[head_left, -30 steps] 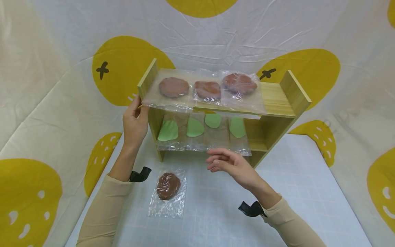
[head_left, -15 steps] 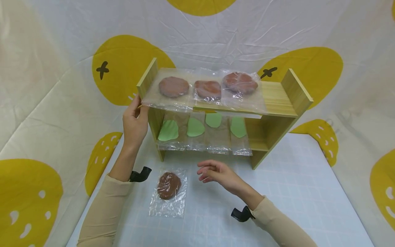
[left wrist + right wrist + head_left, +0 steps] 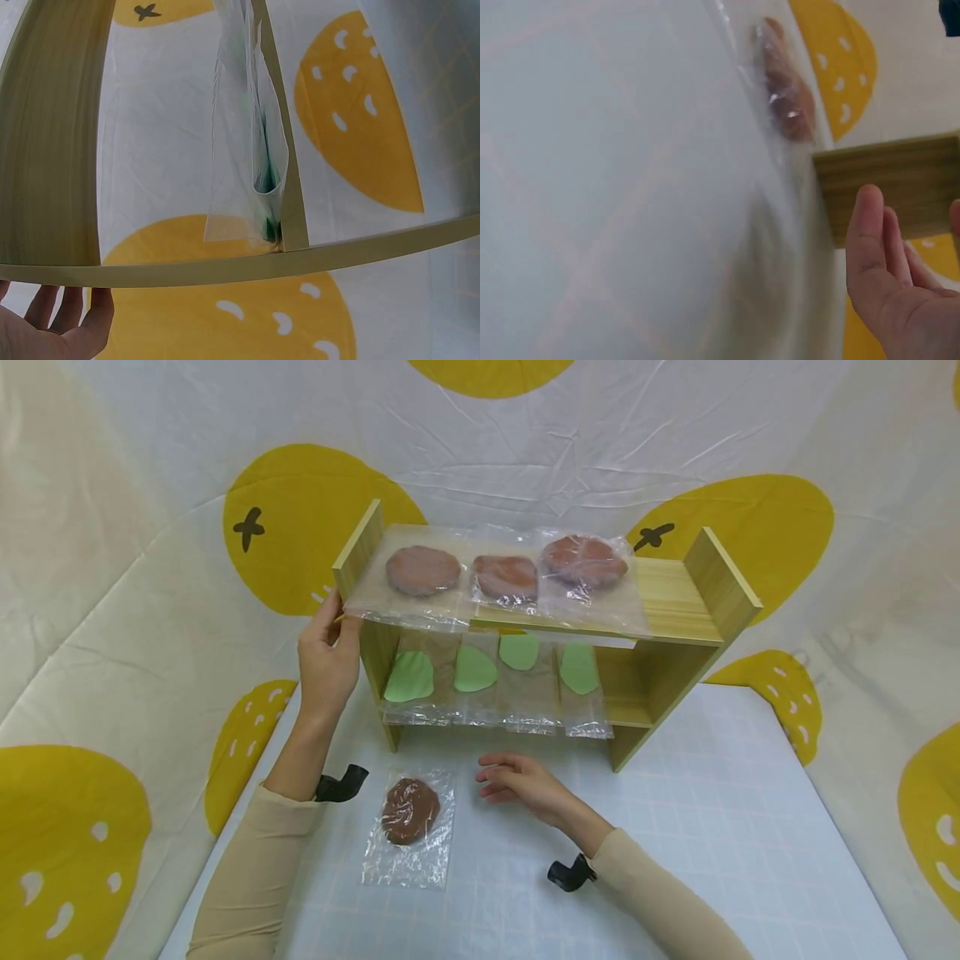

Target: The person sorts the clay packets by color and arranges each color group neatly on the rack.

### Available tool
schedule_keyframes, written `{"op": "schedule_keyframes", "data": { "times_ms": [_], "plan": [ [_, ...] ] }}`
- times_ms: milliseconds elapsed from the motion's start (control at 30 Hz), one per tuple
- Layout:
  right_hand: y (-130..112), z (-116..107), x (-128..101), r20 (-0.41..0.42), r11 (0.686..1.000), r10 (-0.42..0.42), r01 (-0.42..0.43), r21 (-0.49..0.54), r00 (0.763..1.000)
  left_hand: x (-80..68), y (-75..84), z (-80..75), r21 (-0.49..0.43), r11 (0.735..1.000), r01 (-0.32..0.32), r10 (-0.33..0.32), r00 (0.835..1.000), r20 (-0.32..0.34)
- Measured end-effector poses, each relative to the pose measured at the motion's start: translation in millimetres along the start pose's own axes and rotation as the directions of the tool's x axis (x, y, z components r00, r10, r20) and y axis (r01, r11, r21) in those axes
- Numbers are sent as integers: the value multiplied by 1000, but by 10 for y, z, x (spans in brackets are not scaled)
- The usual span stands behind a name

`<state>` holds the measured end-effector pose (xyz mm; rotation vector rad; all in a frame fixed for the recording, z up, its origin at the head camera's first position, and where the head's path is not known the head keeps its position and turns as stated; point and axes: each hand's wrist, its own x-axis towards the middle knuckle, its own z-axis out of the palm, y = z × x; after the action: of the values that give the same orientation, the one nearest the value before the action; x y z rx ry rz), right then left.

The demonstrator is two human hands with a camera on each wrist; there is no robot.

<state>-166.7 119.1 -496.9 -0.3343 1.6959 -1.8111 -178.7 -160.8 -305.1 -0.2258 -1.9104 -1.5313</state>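
A wooden two-level shelf stands on the table. Its top board carries three brown patties in clear bags. The lower board holds several bagged green leaf shapes. My left hand rests against the shelf's left side panel, fingers straight along the wood. Another bagged brown patty lies flat on the table in front of the shelf. My right hand hovers low just right of this bag, fingers loosely bent and holding nothing. The right wrist view shows the bagged patty close by.
The table has a pale checked cover. A white cloth with large yellow fruit prints hangs behind and at both sides. The top board's right end is bare wood.
My right hand has dropped down and to the left, from in front of the lower shelf to beside the bagged patty on the table. The left hand has stayed on the side panel.
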Motion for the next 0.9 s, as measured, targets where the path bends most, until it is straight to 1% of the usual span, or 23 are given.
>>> {"op": "schedule_keyframes", "data": {
  "times_ms": [233, 400, 533, 700, 900],
  "plan": [
    [175, -7, 134, -30, 996, 61, -59, 66, 998, -7, 2, -2, -2, 1000, 8, -8, 1000, 8],
    [222, 9, 188, -42, 988, 106, -101, 118, 993, -3, 0, 1, 9, 1000, -3, 3, 1000, 7],
    [236, 30, 226, -54, 982, 125, -116, 147, 991, 7, 2, 3, 15, 1000, -11, 11, 1000, 4],
    [252, 76, 268, -38, 973, 134, -125, 193, 990, 10, 4, 2, 15, 1000, -12, 12, 1000, 1],
    [291, 130, 321, -17, 969, 145, -139, 206, 989, 11, -1, 0, 3, 1000, -14, 14, 1000, 4]
  ]
}}
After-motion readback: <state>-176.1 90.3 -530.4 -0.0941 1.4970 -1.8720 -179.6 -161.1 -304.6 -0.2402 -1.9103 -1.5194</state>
